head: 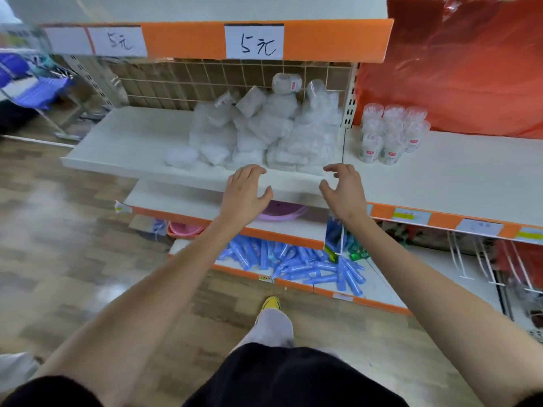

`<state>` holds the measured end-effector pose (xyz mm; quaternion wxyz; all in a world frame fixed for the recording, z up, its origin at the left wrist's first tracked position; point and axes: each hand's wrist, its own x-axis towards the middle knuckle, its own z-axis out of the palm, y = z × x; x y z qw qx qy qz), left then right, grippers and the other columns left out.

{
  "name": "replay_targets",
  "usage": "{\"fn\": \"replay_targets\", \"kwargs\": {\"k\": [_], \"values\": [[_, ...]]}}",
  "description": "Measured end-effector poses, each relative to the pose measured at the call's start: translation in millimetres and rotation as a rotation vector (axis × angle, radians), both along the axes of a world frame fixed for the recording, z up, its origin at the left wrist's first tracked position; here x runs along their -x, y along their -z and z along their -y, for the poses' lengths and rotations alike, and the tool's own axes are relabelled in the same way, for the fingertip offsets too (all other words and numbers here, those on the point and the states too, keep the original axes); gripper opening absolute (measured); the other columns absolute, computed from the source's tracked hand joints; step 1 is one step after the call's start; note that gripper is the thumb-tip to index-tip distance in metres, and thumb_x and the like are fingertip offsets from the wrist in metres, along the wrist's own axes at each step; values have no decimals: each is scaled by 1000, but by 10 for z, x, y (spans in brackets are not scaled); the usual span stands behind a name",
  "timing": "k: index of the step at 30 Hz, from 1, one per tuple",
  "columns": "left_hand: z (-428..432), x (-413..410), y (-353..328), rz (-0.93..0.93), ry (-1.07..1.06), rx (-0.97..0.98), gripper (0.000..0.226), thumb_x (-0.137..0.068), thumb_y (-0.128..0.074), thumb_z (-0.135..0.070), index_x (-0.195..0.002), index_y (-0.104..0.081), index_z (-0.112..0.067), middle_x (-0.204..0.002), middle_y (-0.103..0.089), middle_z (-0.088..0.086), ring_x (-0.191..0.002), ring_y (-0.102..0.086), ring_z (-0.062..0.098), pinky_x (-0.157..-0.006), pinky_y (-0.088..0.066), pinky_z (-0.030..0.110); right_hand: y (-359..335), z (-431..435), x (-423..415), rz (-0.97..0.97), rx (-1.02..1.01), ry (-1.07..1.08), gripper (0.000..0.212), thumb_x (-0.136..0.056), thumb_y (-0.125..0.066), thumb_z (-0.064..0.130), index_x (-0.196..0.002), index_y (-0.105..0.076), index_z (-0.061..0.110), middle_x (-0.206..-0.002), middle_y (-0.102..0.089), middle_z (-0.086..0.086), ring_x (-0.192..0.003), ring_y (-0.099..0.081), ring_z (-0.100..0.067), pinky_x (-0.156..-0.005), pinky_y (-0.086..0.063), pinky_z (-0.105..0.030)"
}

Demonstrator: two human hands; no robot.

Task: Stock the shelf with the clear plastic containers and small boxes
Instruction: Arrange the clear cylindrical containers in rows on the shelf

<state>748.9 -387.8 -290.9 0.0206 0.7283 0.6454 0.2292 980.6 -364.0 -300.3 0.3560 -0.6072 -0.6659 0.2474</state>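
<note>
With the left grip and right grip both empty and spread at the shelf edge, a careless nudge could topple the loosely heaped containers.

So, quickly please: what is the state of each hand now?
Left hand: open, holding nothing.
Right hand: open, fingers loosely curled, holding nothing.

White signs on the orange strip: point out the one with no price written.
The leftmost sign: it looks blank, while the middle sign and the right sign both read 5元.
</note>
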Motion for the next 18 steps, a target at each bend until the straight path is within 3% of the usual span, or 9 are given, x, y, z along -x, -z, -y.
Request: {"fn": "replay_targets", "kwargs": {"k": [7, 11, 18], "values": [[-566, 627, -1, 74, -29, -23, 35, -88, -62, -22, -119, -60, -6, -121, -59, 10, -115, -52, 30, -97, -35, 35, -157, -493, 548, -23, -64, 55, 29, -90, -61, 19, -120, -62, 15, -122, -55, -4, -112, -55, -19, -90, -39, -23], [-1006, 903, -51, 86, -14, -22, 35, -89, -59, -24, -119, -60, -7, -120, -59, 10, -115, -52, 30, -95, -35, 35, -267, -856, 836, -30, -91, 125, 30, -90, -62, 24, -119, -64, 15, -122, -58, -3, -109, -56, -16, -84, -36, -19], [-1901, 1130, -213, 123, 14, 10, 45, -88, -55, -33, -127, -56, -11, -128, -57, 12, -119, -51, 30, -97, -38, 36, -350, -1277, 1147, -82, -154, 260, 23, -85, -63, 32, -103, -70, 19, -111, -63, 2, -96, -59, -9, -80, -44, -20]]}}
